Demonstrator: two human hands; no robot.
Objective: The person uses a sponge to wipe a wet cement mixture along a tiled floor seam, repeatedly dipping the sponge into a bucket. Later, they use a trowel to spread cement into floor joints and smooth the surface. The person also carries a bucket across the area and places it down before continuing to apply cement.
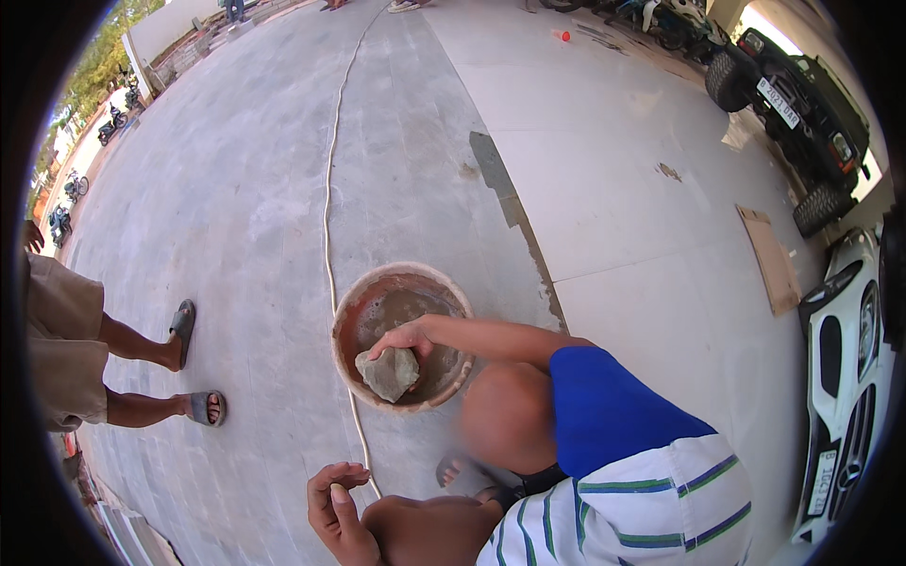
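A round terracotta-coloured bowl (348, 319) with a wet grey-stained inside sits on the concrete floor in front of me. My right hand (408, 337) reaches into it and grips the top of a rough grey stone (388, 374), which rests against the bowl's near wall. My left hand (334, 507) hovers low at the left, next to my knee, its fingers loosely curled and holding nothing. I am squatting, with blue shorts and a striped shirt in view at the lower right.
A white cord (328, 189) runs from far away across the floor and passes under the bowl's left side. Another person in sandals (185, 323) stands at the left. Parked cars (843, 377) line the right edge, with flat cardboard (770, 258) nearby. Motorbikes stand far left.
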